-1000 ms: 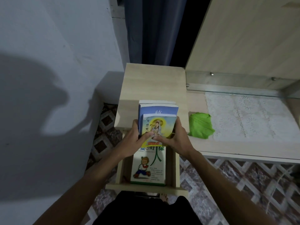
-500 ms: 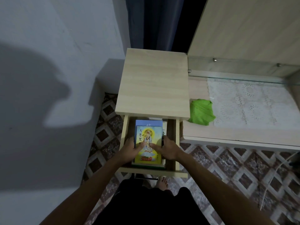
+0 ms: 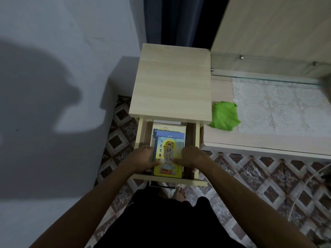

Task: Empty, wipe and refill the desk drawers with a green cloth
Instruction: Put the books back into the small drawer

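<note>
Patterned tile floor under a pale wooden desk; in its open drawer (image 3: 196, 140) a stack of books (image 3: 169, 154) lies lengthwise front-to-back, near wall-to-wall, left hand (image 3: 143, 159) and right hand (image 3: 192, 157) clasping its sides; green cloth (image 3: 224, 116) crumpled on the desktop

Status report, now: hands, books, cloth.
Both hands, left hand and right hand, grip book stack inside open drawer. Green cloth idle on desk. Nothing obstructing.

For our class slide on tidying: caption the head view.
Both hands, left and right, hold a stack of books in the open drawer; green cloth lies aside.
</note>
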